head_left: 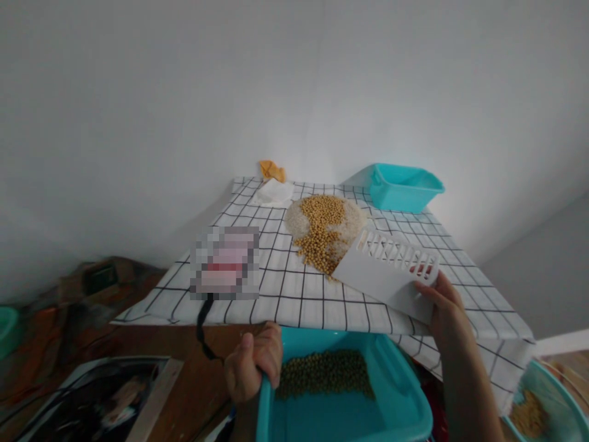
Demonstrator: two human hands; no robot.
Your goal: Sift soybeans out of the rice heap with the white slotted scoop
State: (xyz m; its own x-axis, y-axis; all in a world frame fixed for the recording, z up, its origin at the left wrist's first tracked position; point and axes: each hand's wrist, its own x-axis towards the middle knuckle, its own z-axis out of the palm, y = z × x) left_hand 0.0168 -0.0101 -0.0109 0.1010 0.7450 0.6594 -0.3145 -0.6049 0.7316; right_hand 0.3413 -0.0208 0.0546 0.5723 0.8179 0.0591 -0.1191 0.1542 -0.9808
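Note:
My left hand (257,362) is closed around the left rim of a teal plastic basin (322,420), which sits at the table's front edge, partly below it. Dark green beans (326,371) lie along the basin's far side. In my right hand (444,301) is a flat white plastic board (381,279) with a row of slots, held tilted over the tabletop. The board's left corner touches or nearly touches a pile of yellow soybeans (322,236). Pale grains that look like rice (297,218) surround the soybeans.
A white checked cloth (276,288) covers the table. At its back right stands a second teal basin (400,190). An orange cloth (271,170) and white crumpled material (275,191) lie at the back left. A blurred-out pinkish object (225,264) with a black strap is front left. Another tub (552,393) stands lower right.

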